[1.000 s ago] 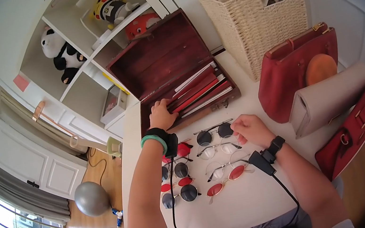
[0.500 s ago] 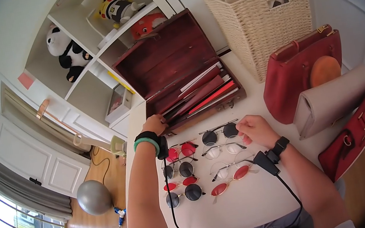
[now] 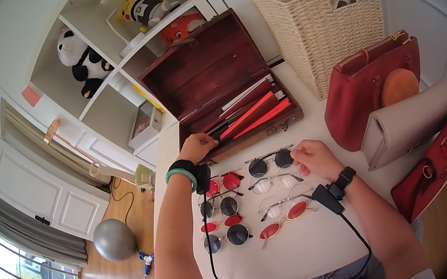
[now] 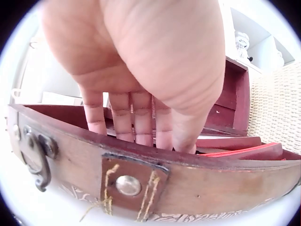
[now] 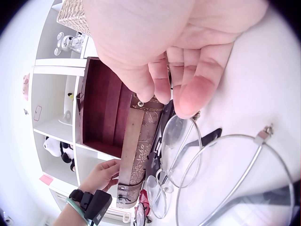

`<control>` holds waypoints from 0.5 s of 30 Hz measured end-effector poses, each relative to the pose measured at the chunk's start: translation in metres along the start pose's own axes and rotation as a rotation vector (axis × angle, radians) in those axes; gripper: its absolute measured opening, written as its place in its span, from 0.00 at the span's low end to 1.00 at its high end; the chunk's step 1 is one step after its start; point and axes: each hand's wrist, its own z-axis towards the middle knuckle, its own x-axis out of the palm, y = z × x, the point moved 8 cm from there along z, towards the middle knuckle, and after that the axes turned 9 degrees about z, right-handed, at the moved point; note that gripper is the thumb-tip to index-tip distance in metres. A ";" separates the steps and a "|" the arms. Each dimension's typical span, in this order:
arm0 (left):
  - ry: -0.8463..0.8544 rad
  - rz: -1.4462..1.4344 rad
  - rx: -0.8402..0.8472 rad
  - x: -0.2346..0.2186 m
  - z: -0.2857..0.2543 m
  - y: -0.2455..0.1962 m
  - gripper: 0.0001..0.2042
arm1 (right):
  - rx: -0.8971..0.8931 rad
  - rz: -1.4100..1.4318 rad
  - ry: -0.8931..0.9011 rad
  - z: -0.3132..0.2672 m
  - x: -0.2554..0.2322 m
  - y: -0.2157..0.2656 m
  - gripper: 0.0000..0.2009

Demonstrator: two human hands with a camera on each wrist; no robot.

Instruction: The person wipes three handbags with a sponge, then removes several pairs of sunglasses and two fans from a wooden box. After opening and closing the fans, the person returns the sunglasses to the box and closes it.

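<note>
My left hand (image 3: 199, 147) reaches into the left end of an open dark red wooden box (image 4: 211, 181). Its fingers point down behind the front wall, which hides their tips in the left wrist view. Red and dark red envelopes (image 3: 254, 112) stand beside the fingertips, to the right. My right hand (image 3: 317, 161) hovers at the right end of the top row of glasses, loosely curled and holding nothing. Its fingertips are close by the round dark sunglasses (image 3: 283, 158). Clear wire-rimmed glasses (image 5: 200, 146) lie just below that hand.
Several more pairs, some red-lensed (image 3: 232, 181), lie in two columns before the box. On the right stand a red handbag (image 3: 340, 103), a beige bag (image 3: 401, 117) and another red bag (image 3: 438, 164). A woven basket (image 3: 330, 35) is behind. Camera cables (image 3: 210, 247) hang from both wrists.
My left hand first drew back left along the box, then moved slightly right toward the envelopes. The red envelopes have shifted and now show more of their faces. My right hand stays about where it was.
</note>
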 end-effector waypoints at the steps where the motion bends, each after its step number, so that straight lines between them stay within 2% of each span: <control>1: 0.041 0.007 -0.030 0.002 -0.003 -0.005 0.17 | -0.006 -0.004 0.003 0.000 0.000 0.001 0.08; 5: 0.043 0.117 0.011 0.011 0.004 -0.006 0.19 | 0.005 0.023 -0.006 -0.001 0.000 0.001 0.08; 7: -0.109 0.251 0.125 0.004 0.004 -0.014 0.19 | 0.006 0.014 -0.006 -0.001 0.000 0.001 0.08; 10: -0.153 0.220 0.119 0.007 0.006 -0.016 0.20 | 0.002 0.028 -0.005 -0.001 0.001 0.000 0.08; 15: -0.064 0.275 0.225 0.017 0.017 -0.027 0.18 | -0.001 0.038 -0.005 -0.001 0.001 0.000 0.08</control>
